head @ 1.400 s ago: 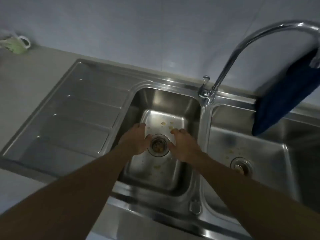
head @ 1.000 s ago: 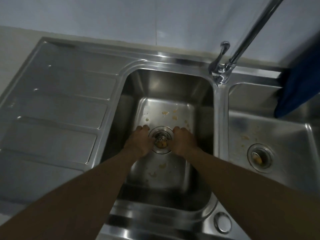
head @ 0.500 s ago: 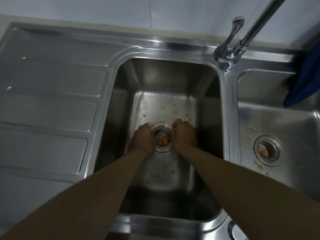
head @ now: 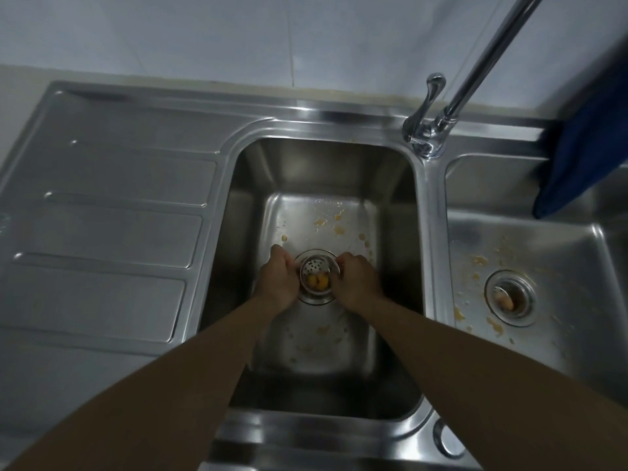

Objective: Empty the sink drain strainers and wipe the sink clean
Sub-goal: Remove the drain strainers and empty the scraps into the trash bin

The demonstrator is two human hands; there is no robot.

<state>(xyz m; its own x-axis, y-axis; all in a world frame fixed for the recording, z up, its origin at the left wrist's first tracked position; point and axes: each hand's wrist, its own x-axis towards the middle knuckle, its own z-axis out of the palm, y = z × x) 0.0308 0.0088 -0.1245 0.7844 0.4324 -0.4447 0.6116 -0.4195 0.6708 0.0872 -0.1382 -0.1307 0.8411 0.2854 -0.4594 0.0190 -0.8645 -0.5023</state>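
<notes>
Strainer (head: pixel 316 271) holding yellow scraps (head: pixel 317 282) sits at the drain of the left basin (head: pixel 323 171), its rim pinched on opposite sides by the left hand (head: pixel 277 283) and right hand (head: pixel 356 283), probably to lift it level without spilling, while the right basin's strainer (head: pixel 509 297) lies untouched.

No readable text, label, brand or number shows anywhere.

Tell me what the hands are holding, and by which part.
The drain strainer, gripped by its rim: the left hand on its left edge, the right hand on its right edge.
</notes>
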